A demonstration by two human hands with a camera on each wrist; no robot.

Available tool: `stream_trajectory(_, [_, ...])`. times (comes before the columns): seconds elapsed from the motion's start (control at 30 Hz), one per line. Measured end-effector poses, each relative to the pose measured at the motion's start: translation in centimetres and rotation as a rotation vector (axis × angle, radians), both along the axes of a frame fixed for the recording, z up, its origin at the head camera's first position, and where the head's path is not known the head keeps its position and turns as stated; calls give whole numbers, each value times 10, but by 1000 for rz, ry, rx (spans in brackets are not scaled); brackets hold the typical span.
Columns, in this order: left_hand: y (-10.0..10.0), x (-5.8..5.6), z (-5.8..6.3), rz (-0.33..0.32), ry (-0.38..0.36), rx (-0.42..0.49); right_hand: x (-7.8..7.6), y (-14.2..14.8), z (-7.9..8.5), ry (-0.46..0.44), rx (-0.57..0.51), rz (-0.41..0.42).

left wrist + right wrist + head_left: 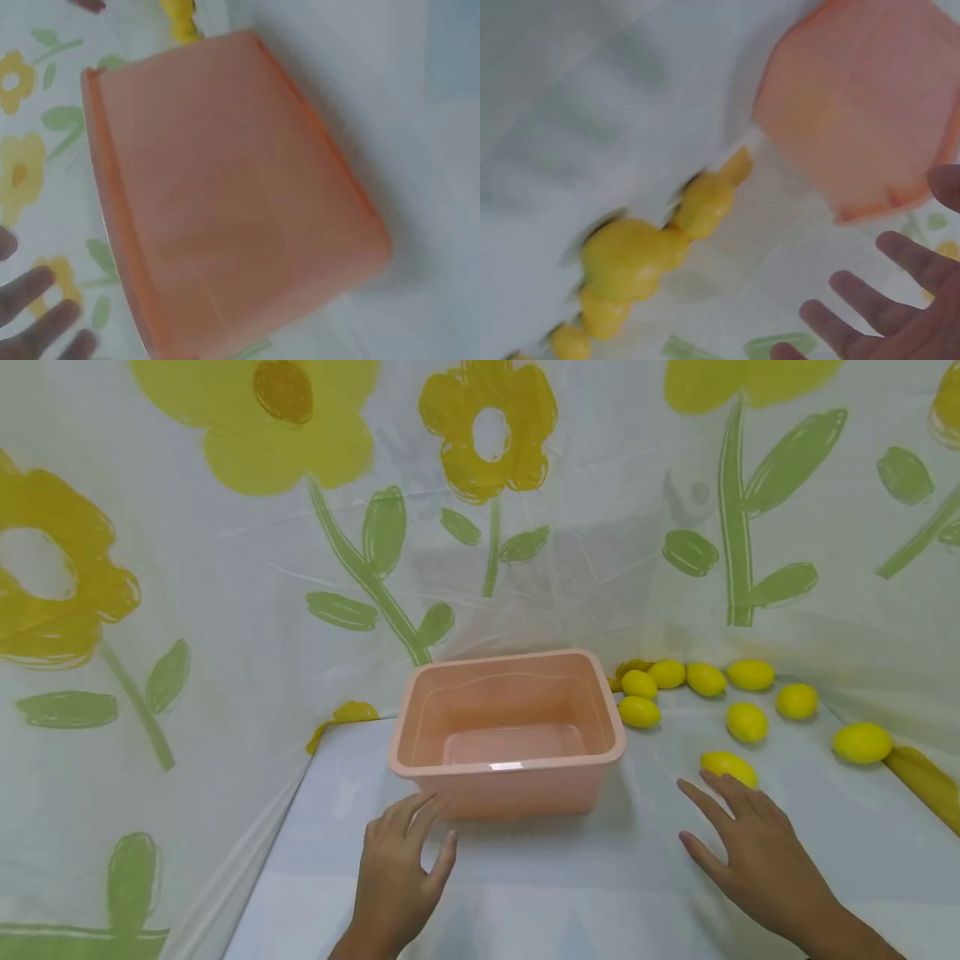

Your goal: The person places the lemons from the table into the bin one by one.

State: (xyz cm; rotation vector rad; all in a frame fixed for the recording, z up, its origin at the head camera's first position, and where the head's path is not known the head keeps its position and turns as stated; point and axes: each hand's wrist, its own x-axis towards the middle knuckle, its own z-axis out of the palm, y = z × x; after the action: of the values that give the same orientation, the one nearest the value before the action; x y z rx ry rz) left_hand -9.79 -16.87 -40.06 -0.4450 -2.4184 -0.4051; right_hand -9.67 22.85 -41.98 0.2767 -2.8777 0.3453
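Observation:
A pink plastic basin [510,789] stands on the white tabletop, and nothing shows inside it. Just in front of its near left side is my left hand [401,864], fingers spread and holding nothing. My right hand [757,852] hovers over the table on the right, its fingers apart and its grasp bare. Nearest to it is a yellow lemon [729,767], partly behind the fingertips; I cannot tell whether they touch. In the left wrist view the basin's side [225,195] fills the middle, with blurred left fingers [45,322] at the edge. Right fingers [870,300] show in the right wrist view.
Several more lemons [747,722] lie scattered to the right of the basin and along the table's back edge. One lemon [862,742] sits by the right edge. A white flower-printed cloth [247,577] hangs behind and at the sides of the table.

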Motion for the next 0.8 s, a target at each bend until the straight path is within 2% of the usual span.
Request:
stream_trajectory(0.13, [-11,-20,9,-32,207,152,-3,17,-6,87,-53,-29])
stream_trajectory(0.2, [-18,-31,12,-19,266,215,-6,26,-9,117,-72,-45])
stream_trajectory(0.27, [-25,-40,13,14,280,267,-10,33,-13,137,-83,-60])
stream_trajectory(0.43, [-37,-56,6,86,197,374,-21,50,-24,105,-82,-126])
stream_trajectory(0.53, [-38,-62,-1,111,100,433,-27,61,-29,15,-68,-169])
stream_trajectory(0.67, [-36,-69,-9,111,-52,509,-37,72,-36,-91,-63,-168])
stream_trajectory(0.8, [-32,-75,-15,78,-135,555,-49,77,-43,-135,-67,-140])
